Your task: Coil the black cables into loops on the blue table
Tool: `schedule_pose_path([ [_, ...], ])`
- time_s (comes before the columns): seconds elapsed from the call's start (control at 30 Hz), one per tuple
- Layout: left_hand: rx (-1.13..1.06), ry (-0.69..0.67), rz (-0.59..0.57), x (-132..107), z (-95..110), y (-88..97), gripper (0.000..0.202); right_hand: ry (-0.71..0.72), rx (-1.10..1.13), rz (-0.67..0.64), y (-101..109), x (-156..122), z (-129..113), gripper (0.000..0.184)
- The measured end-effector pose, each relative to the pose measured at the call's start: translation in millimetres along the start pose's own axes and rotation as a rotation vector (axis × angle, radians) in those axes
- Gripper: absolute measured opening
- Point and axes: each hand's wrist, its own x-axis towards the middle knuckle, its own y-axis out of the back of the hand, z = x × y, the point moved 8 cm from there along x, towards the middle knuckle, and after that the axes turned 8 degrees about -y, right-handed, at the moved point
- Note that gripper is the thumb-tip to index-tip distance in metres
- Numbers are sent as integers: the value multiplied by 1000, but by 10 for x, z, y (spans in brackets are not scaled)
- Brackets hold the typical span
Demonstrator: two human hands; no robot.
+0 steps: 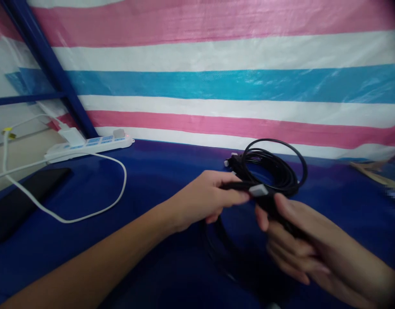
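Observation:
A coil of black cable [274,167] lies on the blue table cover [152,180], right of centre. My left hand [203,199] is closed in a pinch on the cable just behind its silver plug end [258,190]. My right hand [297,240] grips the black cable body below and right of the plug, fingers curled around it. More black cable loops down under both hands [216,244]. A second connector [231,161] pokes out at the coil's left side.
A white power strip [88,145] with a plug in it lies at the back left, its white cord [88,214] looping over the cover. A black flat object [20,201] lies at the left edge. A striped tarp [216,77] forms the back wall, beside a blue metal frame [46,60].

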Motion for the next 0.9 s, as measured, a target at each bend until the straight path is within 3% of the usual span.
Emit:
schedule_pose_path([
  [0.1,132,60,-189,-57,-33,-131,18,-188,-46,-29,-5,-16,147,48],
  [0.23,140,-40,-166,-75,66,-181,38,-218,-52,31,27,8,195,53],
  [0.37,106,-178,-125,-45,168,-232,17,-157,-27,61,27,49,143,51],
  [0.43,105,-207,-28,-11,173,-160,12,-82,0,83,29,56,64,45],
  [0.57,131,-165,327,0,89,173,22,46,38,194,95,45,-79,24],
  [0.63,159,-138,385,-8,48,247,25,82,28,241,139,45,-113,20],
  [0.77,473,-191,355,-34,137,249,22,90,-34,275,200,64,-100,34],
  [0.9,1007,-331,103,-44,284,-7,18,33,-135,225,148,76,-38,36],
])
